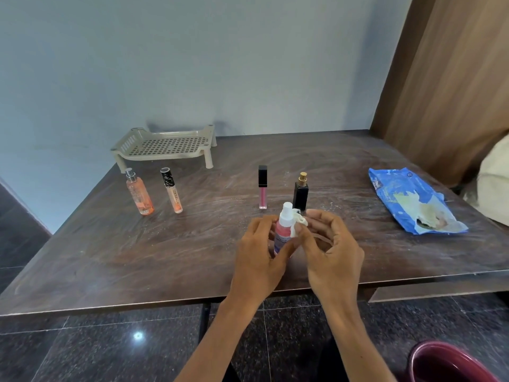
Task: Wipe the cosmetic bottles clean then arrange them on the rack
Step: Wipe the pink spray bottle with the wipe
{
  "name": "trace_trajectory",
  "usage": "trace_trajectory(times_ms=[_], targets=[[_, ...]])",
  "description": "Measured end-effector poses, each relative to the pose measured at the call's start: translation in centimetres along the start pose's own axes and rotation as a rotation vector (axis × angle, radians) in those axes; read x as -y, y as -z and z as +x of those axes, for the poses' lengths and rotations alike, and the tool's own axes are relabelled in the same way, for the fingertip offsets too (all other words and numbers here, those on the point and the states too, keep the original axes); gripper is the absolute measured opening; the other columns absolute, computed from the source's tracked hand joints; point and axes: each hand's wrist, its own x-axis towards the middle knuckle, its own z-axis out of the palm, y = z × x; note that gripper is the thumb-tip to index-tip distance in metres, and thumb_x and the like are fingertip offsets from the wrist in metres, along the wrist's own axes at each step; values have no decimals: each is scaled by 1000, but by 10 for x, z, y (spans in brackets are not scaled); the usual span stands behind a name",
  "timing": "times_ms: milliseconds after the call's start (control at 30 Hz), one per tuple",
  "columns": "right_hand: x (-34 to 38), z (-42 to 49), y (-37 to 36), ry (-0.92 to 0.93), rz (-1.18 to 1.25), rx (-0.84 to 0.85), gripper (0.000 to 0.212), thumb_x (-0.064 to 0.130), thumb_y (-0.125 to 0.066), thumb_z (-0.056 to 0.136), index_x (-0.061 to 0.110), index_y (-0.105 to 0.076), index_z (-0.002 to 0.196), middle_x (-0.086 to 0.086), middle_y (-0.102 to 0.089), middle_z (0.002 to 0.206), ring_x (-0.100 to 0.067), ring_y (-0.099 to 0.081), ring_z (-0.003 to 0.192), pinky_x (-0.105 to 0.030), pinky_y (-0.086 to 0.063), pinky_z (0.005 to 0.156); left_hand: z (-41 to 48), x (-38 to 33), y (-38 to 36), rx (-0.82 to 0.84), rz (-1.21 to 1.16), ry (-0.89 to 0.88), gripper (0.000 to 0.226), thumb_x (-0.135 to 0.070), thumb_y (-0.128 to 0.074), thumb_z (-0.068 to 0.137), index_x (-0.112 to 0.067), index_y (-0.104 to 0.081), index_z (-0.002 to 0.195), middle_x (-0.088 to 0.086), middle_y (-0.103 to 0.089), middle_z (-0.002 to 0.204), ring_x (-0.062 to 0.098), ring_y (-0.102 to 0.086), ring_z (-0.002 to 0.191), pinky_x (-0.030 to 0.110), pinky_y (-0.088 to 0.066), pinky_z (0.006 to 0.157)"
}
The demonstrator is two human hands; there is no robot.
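The left hand (259, 249) curls round the pink spray bottle (283, 230), holding it near the front edge of the table (124, 257). The bottle's base is hidden. The right hand (334, 249) pinches a white wipe (299, 223) against the bottle's right shoulder. Just behind the spray bottle stands a black perfume bottle (300, 193), with a pink lip gloss (262, 188) behind-left. Well left of it stand a concealer tube (172, 190) and an orange bottle (139, 195). The rack (165, 146) sits farther back-left, by the wall. A blue wipes pack (413, 199) lies well right. Open tabletop spreads left of the spray bottle.
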Motion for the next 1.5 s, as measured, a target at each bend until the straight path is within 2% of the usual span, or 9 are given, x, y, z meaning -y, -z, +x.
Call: trace_trajectory(times_ms=[67,167,433,667,933,1033,1167,1300,1500], targets=[[1,1,-1,-2,16,-24,19,16,-74,85,22,-66,101,13,-72,90,3,-68,89,-12,-53,76,-1,-1,2,81,-97,16,57,-53,-60,92,-26,-49,141,-15,-50,128,-7,-55,108,13,-49,92],[2,3,-2,35,-44,-31,13,19,-73,87,23,-68,97,15,-72,85,2,-68,84,-12,-52,74,0,1,8,237,-285,44,53,-47,-52,101,-28,-41,149,-11,-56,140,6,-56,125,34,-48,106],[-4,3,-5,162,-316,16,18,21,-65,93,18,-72,108,10,-70,96,4,-64,88,-5,-47,74,8,9,8,80,-171,-46,48,-28,-66,92,-12,-57,137,-4,-70,121,-5,-65,108,18,-55,92],[-1,-10,-8,250,-463,-23,19,13,-68,90,11,-73,108,3,-67,92,1,-60,74,2,-41,68,4,15,2,8,-103,-67,48,-20,-74,87,-11,-62,133,-25,-63,112,-26,-58,97,1,-46,85],[-1,11,-10,257,-576,44,17,16,-67,91,15,-74,105,2,-68,88,-2,-56,71,-1,-35,62,5,11,4,-16,-67,-74,53,-33,-71,86,-16,-60,135,-16,-66,117,-13,-58,106,2,-45,90],[0,19,-9,251,-571,93,17,18,-65,92,17,-74,106,3,-68,89,-1,-53,72,-4,-34,64,4,9,3,-23,-71,-77,56,-42,-65,85,-18,-59,135,-19,-64,116,-14,-56,107,1,-44,89],[0,10,-7,244,-556,70,15,18,-65,92,17,-74,103,5,-67,87,-2,-57,70,-4,-39,61,3,11,1,-40,-61,-60,52,-32,-72,86,-21,-60,135,-19,-66,115,-16,-58,104,1,-45,89],[0,1,-6,251,-543,42,14,18,-68,90,14,-75,101,4,-68,86,-3,-61,68,-5,-45,63,2,8,1,-35,-90,-53,55,-44,-64,85,-19,-61,134,-23,-66,111,-23,-60,95,3,-48,87],[0,13,-10,234,-576,83,15,18,-65,92,17,-75,103,4,-69,86,-4,-59,71,-8,-40,65,3,9,2,-49,-66,-43,58,-47,-66,84,-20,-60,136,-9,-73,117,0,-66,107,14,-53,93]])
